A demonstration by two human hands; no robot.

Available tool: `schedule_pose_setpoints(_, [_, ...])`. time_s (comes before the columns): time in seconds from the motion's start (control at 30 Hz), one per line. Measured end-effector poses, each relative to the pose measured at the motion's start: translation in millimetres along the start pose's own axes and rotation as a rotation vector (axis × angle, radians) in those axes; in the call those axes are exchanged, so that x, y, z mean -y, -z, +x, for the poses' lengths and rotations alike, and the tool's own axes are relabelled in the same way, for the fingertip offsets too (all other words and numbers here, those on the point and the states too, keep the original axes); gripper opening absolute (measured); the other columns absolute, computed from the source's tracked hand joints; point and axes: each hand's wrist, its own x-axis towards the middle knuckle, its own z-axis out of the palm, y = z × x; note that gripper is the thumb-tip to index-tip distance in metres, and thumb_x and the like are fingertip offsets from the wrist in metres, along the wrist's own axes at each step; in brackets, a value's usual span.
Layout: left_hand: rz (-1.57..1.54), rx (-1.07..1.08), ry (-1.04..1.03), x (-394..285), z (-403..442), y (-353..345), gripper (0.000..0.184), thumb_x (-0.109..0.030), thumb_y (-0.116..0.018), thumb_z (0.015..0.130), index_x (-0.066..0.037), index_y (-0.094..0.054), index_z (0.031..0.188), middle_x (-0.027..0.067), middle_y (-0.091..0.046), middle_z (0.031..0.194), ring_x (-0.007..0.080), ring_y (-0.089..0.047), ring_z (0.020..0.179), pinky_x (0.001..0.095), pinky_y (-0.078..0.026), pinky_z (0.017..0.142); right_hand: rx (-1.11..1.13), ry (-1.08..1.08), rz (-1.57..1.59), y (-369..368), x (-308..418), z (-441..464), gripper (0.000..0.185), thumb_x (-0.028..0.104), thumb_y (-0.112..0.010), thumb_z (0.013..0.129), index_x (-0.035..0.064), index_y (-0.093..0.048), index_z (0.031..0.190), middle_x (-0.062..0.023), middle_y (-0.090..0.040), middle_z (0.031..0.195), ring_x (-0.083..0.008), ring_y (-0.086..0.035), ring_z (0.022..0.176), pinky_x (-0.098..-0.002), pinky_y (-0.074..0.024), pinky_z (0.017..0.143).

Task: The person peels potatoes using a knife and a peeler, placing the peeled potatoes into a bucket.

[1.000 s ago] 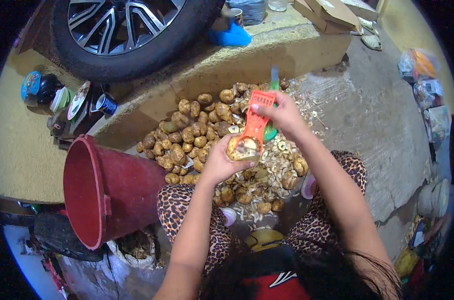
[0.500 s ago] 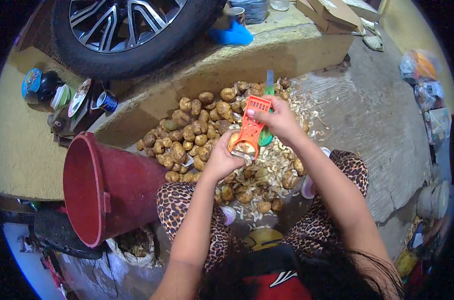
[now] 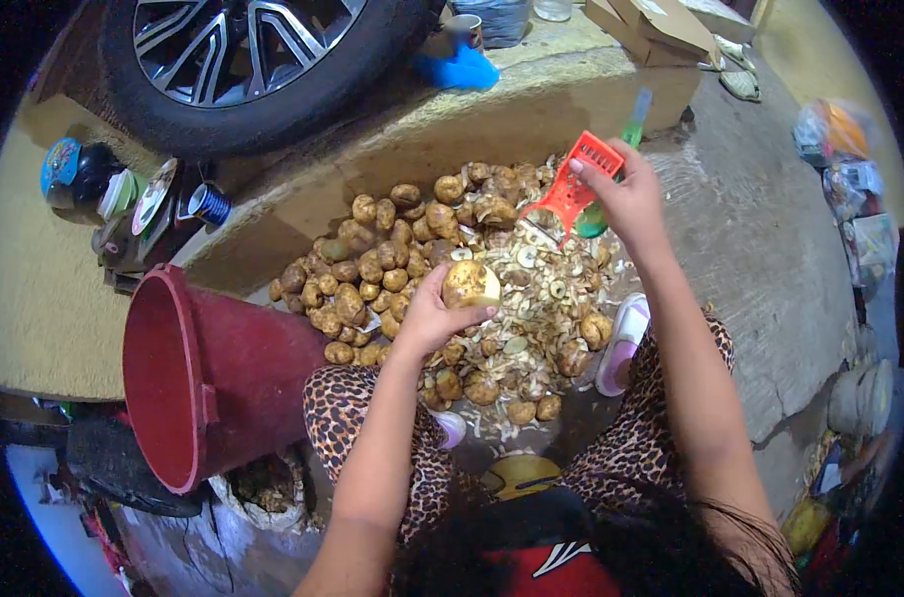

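Above the peelings (image 3: 541, 298), the orange peeler (image 3: 573, 191) slants, blade end (image 3: 542, 233) lower left.

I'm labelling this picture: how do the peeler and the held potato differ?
The peeler is red-orange and flat, with slots through it; the potato is rounded and mostly brown-skinned, with a pale bare patch. The peeler is in the right hand; the potato is in the left hand. The peeler is farther from the person's body than the potato. Both are held up, apart from each other.
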Motion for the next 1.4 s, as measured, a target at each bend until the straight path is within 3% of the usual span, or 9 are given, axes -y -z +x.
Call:
schedule_pose_setpoints(0.13, [0.006,0.022,0.087,-7.3,-5.6,-6.1,0.059,-0.002,-0.077,0.060,-0.003,-0.049,0.111,0.0034,-0.060,0.098,0.0122,-0.058,0.088,0.0277,-0.047,0.080,0.057,-0.199,0.201,-9.2,-9.5,-4.2,0.022,0.019,-0.069,0.075,0.0031,-0.058,0.086,-0.0016,-0.060,0.073,-0.0087,-0.055,0.065,-0.0244,-0.0450,0.062])
schedule_pose_setpoints(0.27, [0.020,0.084,0.073,-5.6,-3.0,-7.0,0.061,-0.005,-0.079,0.058,-0.002,-0.049,0.111,0.0039,-0.059,0.100,0.0115,-0.057,0.088,0.0273,-0.046,0.080,0.360,-0.434,0.539,-38.0,-0.9,-24.4,0.023,0.019,-0.070,0.074,0.0042,-0.058,0.088,-0.0015,-0.061,0.077,-0.0094,-0.057,0.070,-0.0246,-0.0469,0.067])
schedule_pose_setpoints(0.47, [0.048,0.211,0.043,-26.0,-13.9,-8.2,0.067,-0.012,-0.082,0.053,-0.004,-0.051,0.112,0.0004,-0.059,0.101,0.0118,-0.055,0.093,0.0287,-0.043,0.086,0.563,-0.349,0.317,-49.0,-4.7,-29.7,0.029,0.018,-0.069,0.075,0.0024,-0.056,0.095,-0.0030,-0.060,0.083,-0.0097,-0.058,0.075,-0.0246,-0.0473,0.069])
schedule_pose_setpoints(0.67, [0.020,0.344,0.001,-19.4,-19.7,4.6,0.067,-0.008,-0.081,0.056,-0.004,-0.049,0.115,0.0005,-0.058,0.101,0.0097,-0.054,0.092,0.0272,-0.043,0.086,0.082,-0.258,0.185,-20.6,-17.6,4.9,0.022,0.018,-0.069,0.074,0.0031,-0.058,0.086,-0.0026,-0.061,0.077,-0.0089,-0.058,0.070,-0.0251,-0.0473,0.066])
schedule_pose_setpoints(0.9, [0.009,0.209,0.094,-24.2,-14.5,-1.5,0.073,-0.009,-0.081,0.051,-0.004,-0.048,0.116,0.0010,-0.058,0.103,0.0113,-0.054,0.095,0.0286,-0.041,0.089,0.450,-0.413,0.623,-44.3,-8.1,-28.5,0.018,0.015,-0.067,0.077,0.0046,-0.057,0.087,-0.0006,-0.060,0.079,-0.0084,-0.057,0.071,-0.0242,-0.0475,0.067])
schedule_pose_setpoints(1.0, [-0.001,0.233,0.082,-23.0,-14.0,-1.0,0.074,-0.008,-0.082,0.050,-0.004,-0.048,0.116,0.0012,-0.058,0.104,0.0116,-0.054,0.095,0.0287,-0.041,0.089,0.518,-0.335,0.414,-52.4,0.0,-37.0,0.023,0.016,-0.066,0.077,0.0040,-0.055,0.094,-0.0009,-0.059,0.082,-0.0080,-0.056,0.073,-0.0245,-0.0469,0.067])
schedule_pose_setpoints(1.17, [-0.085,0.292,0.039,-17.0,-19.9,4.9,0.068,-0.004,-0.080,0.055,-0.003,-0.047,0.115,0.0021,-0.058,0.105,0.0115,-0.054,0.097,0.0283,-0.043,0.088,0.129,-0.054,-0.064,-25.9,-14.9,-9.9,0.018,0.019,-0.068,0.076,0.0066,-0.056,0.081,-0.0002,-0.059,0.075,-0.0078,-0.056,0.067,-0.0248,-0.0464,0.061])
schedule_pose_setpoints(1.27, [-0.055,0.245,0.099,-11.8,-16.6,9.7,0.068,-0.003,-0.079,0.055,-0.003,-0.048,0.115,0.0025,-0.058,0.106,0.0117,-0.054,0.098,0.0285,-0.043,0.088,0.137,-0.219,0.401,-22.9,-16.5,-5.3,0.018,0.017,-0.067,0.076,0.0051,-0.056,0.083,-0.0014,-0.060,0.077,-0.0082,-0.057,0.068,-0.0243,-0.0472,0.063])
schedule_pose_setpoints(1.4, [-0.013,0.153,0.097,-16.0,-11.8,-0.1,0.074,-0.006,-0.080,0.053,-0.003,-0.046,0.118,0.0029,-0.058,0.107,0.0130,-0.055,0.097,0.0295,-0.042,0.089,0.366,-0.340,0.559,-40.6,-9.0,-37.0,0.021,0.016,-0.067,0.077,0.0035,-0.056,0.089,-0.0020,-0.061,0.080,-0.0087,-0.058,0.070,-0.0245,-0.0481,0.066])
